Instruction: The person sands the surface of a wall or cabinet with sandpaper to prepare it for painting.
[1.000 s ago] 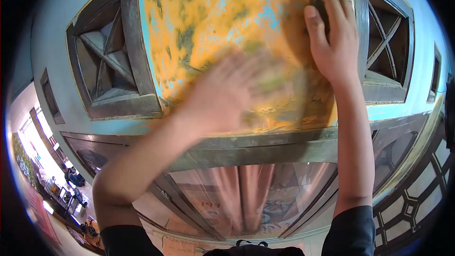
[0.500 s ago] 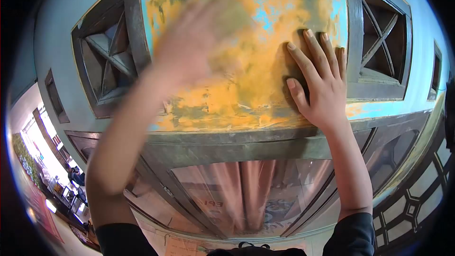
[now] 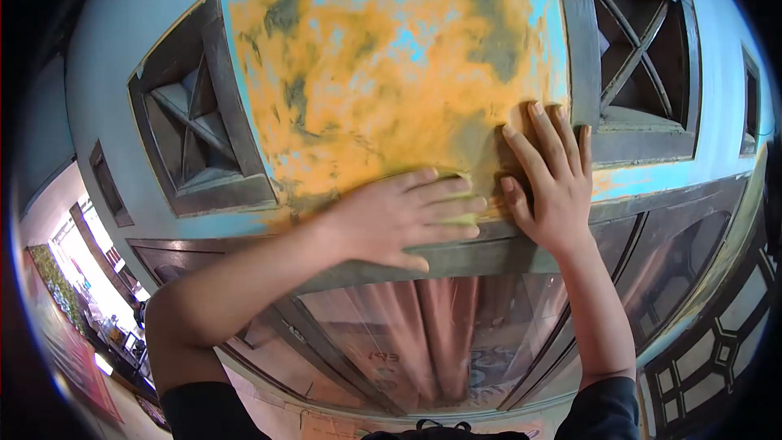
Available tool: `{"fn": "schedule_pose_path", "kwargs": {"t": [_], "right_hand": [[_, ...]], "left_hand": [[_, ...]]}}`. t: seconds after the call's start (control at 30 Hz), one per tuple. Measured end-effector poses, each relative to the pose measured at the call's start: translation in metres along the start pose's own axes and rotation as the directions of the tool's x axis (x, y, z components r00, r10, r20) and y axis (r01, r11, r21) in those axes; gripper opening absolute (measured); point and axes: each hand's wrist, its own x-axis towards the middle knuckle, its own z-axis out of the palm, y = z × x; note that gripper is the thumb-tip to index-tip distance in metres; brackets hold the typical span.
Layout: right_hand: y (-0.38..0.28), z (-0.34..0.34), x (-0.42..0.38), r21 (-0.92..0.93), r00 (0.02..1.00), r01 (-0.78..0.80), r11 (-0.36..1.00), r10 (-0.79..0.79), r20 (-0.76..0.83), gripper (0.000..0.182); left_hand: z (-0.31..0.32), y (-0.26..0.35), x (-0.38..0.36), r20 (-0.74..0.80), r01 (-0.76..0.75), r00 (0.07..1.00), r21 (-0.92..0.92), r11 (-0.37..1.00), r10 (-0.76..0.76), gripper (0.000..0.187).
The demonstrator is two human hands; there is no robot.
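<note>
The left hand [image 3: 399, 220] lies flat with fingers stretched on the lower edge of the blue wall panel with orange patches [image 3: 391, 73], over something yellow-green. The right hand [image 3: 547, 183], fingers spread open, presses just right of it, above the grey window frame [image 3: 489, 253].

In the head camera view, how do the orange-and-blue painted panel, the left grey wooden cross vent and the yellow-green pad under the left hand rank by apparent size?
1. Orange-and-blue painted panel.
2. Left grey wooden cross vent.
3. Yellow-green pad, mostly hidden under the left hand, so its full size is unsure.

Flat orange-blue wall panel [image 3: 383, 73] open above both hands, wooden vent frames [image 3: 204, 122] flanking, grey ledge [image 3: 481, 253] below.
</note>
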Motion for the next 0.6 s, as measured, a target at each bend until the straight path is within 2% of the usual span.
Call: {"fn": "schedule_pose_path", "kwargs": {"t": [0.03, 0.1, 0.13, 0.17, 0.2, 0.23, 0.27, 0.37, 0.43, 0.47, 0.5, 0.53, 0.6], "right_hand": [[0.002, 0.000, 0.001, 0.000, 1.000, 0.000, 1.000, 0.000, -0.002, 0.056], [0.002, 0.000, 0.001, 0.008, 1.000, -0.007, 1.000, 0.007, -0.012, 0.055], [0.001, 0.000, 0.001, 0.015, 1.000, -0.009, 1.000, 0.009, -0.007, 0.055], [0.000, 0.001, 0.001, 0.019, 1.000, -0.016, 1.000, 0.016, -0.014, 0.054], [0.000, 0.001, 0.000, 0.021, 1.000, -0.018, 1.000, 0.018, -0.021, 0.054], [0.000, 0.002, 0.000, 0.026, 0.999, -0.019, 0.999, 0.019, -0.031, 0.054], [0.000, 0.003, 0.000, 0.031, 0.999, -0.020, 0.999, 0.022, -0.041, 0.053], [0.001, 0.002, -0.002, 0.044, 0.998, -0.035, 0.998, 0.037, -0.058, 0.051], [0.003, 0.002, -0.005, 0.059, 0.997, -0.033, 0.998, 0.037, -0.069, 0.050], [0.004, 0.002, -0.006, 0.069, 0.996, -0.028, 0.997, 0.034, -0.077, 0.049], [0.005, 0.003, -0.007, 0.074, 0.995, -0.029, 0.997, 0.036, -0.090, 0.049], [0.007, 0.004, -0.009, 0.077, 0.994, -0.030, 0.997, 0.038, -0.102, 0.049], [0.007, 0.005, -0.013, 0.092, 0.993, -0.033, 0.995, 0.043, -0.112, 0.048]], "left_hand": [[-0.004, -0.002, 0.000, 0.018, -0.055, 0.998, -0.037, 0.998, 0.056, 0.076], [-0.045, -0.065, 0.003, -0.165, 0.199, 0.974, 0.279, 0.940, -0.157, 0.076], [-0.064, -0.105, 0.005, -0.314, 0.433, 0.891, 0.374, 0.820, -0.327, 0.071], [-0.088, -0.145, 0.006, -0.443, 0.454, 0.858, 0.415, 0.789, -0.261, 0.066], [-0.101, -0.194, 0.002, -0.540, 0.601, 0.760, 0.371, 0.708, -0.362, 0.064], [-0.120, -0.201, 0.011, -0.559, 0.776, 0.602, 0.243, 0.582, -0.569, 0.066], [-0.134, -0.198, 0.020, -0.543, 0.905, 0.403, 0.117, 0.409, -0.737, 0.069], [-0.120, -0.167, 0.049, -0.569, 0.935, 0.340, 0.118, 0.335, -0.749, 0.066], [-0.085, -0.138, 0.043, -0.515, 0.688, 0.694, 0.268, 0.674, -0.504, 0.065], [-0.062, -0.095, 0.052, -0.506, 0.592, 0.767, 0.324, 0.738, -0.394, 0.068], [-0.039, -0.048, 0.046, -0.338, 0.415, 0.887, 0.290, 0.862, -0.314, 0.072], [-0.025, -0.019, 0.041, -0.170, 0.228, 0.966, 0.215, 0.950, -0.194, 0.075], [-0.028, -0.023, 0.034, -0.129, 0.187, 0.979, 0.239, 0.953, -0.159, 0.075]]}}
